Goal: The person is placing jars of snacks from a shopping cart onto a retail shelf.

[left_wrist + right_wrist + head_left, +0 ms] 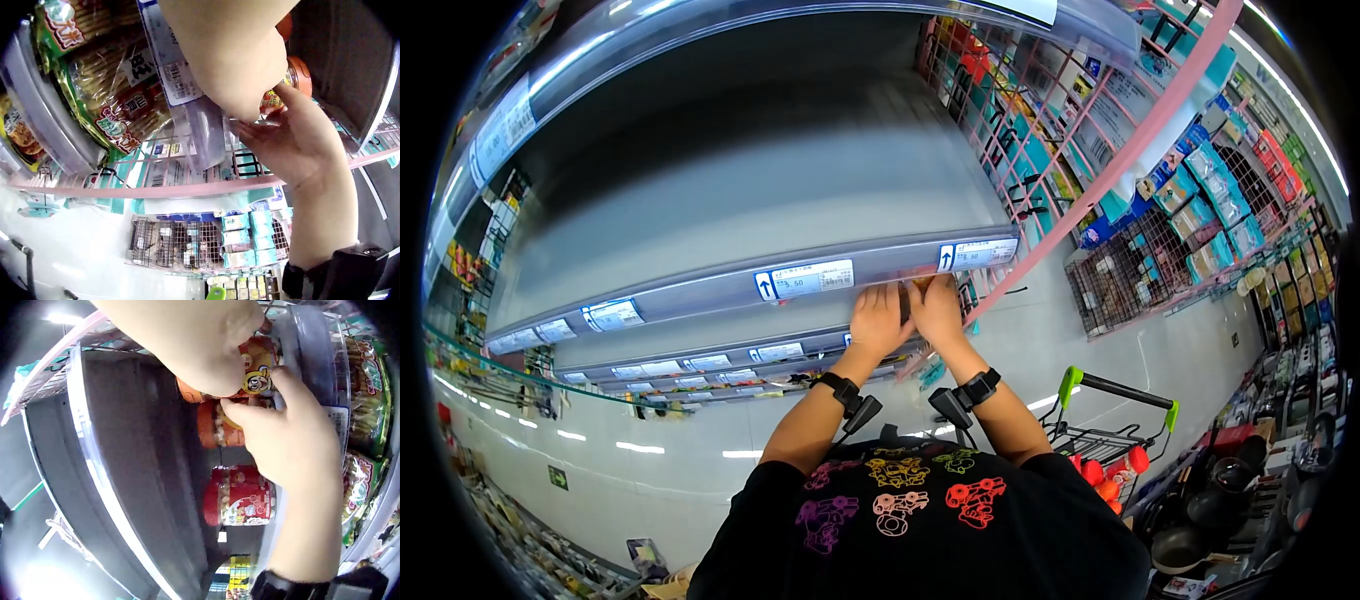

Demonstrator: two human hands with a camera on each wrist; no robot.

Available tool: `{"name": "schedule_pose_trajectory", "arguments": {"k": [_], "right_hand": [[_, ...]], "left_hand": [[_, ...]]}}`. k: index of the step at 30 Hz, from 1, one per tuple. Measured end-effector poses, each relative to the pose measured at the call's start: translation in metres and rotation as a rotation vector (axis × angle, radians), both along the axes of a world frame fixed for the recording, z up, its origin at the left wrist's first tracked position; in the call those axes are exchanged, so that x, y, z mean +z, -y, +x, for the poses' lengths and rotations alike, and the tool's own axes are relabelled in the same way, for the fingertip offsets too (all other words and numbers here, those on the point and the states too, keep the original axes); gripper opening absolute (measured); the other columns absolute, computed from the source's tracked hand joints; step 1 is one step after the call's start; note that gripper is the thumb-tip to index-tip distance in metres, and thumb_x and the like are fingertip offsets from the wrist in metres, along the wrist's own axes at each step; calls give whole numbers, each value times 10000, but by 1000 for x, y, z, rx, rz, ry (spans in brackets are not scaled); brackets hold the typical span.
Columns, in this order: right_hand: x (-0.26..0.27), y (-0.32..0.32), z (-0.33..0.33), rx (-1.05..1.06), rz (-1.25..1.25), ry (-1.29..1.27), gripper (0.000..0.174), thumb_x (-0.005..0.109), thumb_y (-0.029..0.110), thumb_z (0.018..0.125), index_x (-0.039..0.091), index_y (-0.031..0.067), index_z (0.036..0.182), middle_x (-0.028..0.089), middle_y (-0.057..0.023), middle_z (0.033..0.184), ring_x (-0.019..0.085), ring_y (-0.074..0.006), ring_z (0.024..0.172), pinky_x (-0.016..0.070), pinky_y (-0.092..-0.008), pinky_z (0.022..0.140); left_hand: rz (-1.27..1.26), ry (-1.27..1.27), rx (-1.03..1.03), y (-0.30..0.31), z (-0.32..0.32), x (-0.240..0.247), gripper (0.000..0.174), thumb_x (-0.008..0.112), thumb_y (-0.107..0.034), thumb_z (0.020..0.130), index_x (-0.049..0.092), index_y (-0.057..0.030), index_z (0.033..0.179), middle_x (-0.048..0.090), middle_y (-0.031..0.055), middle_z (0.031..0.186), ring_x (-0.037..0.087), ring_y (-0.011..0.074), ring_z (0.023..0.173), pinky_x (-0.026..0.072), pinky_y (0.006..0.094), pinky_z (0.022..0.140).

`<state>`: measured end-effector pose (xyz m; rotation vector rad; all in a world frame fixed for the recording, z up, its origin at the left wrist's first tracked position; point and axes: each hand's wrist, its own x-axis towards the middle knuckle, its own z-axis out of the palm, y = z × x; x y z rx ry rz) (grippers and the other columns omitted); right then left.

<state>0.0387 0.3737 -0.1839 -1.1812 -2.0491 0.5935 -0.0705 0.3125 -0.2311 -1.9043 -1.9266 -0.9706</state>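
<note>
A plastic jar of snacks [257, 381] with a cartoon label lies at the right end of a shelf, between my two hands. My left hand [878, 316] holds its left side, thumb and fingers spread about the label. On the other side, my right hand [938, 312] grips the same jar, fingers bent around it. An orange lid [301, 76] shows beside the right hand in the left wrist view. Next to the held jar stand an orange-lidded jar [214, 425] and a red-lidded jar [240, 495]. The palms hide part of the jar in both wrist views.
A shelf edge with price labels [805, 280] runs just above my hands. A pink wire side panel [1090, 200] borders the shelf on the right. Bagged snacks [115, 81] fill a neighbouring shelf. Behind on the right stands a shopping cart [1105, 440] holding red-topped items.
</note>
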Motion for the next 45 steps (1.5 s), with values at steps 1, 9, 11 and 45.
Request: {"name": "schedule_pose_trajectory", "arguments": {"k": [1,9,11,45], "right_hand": [[4,5,0,5,-6,1,506,615,212,820,387,-123,1123,507,-342,1065,505,-471,1006,411,-487,864],[8,4,1,88,-73,-268,505,613,186,834,362,-50,1204,585,-207,970,591,-335,921,457,-390,826],[20,5,4,107,-159,-281,476,619,189,838,387,-35,1188,589,-182,958,595,-302,915,463,-365,810],[46,-15,3,105,553,264,224,662,206,759,645,28,894,625,-165,830,594,-353,739,482,-443,679]], "left_hand": [[-5,-3,-4,0,-1,-1,783,664,-381,703,394,93,1266,524,267,1182,518,390,1089,395,438,924],[62,19,-43,4,-1,4,727,648,-358,729,418,64,1275,537,246,1179,530,360,1077,405,420,905],[78,5,-32,7,1,6,691,631,-352,748,433,60,1266,553,237,1154,542,351,1051,411,415,895],[224,118,-96,9,-2,18,534,626,-196,712,489,5,1188,454,222,1250,436,397,1171,362,483,947]]}}
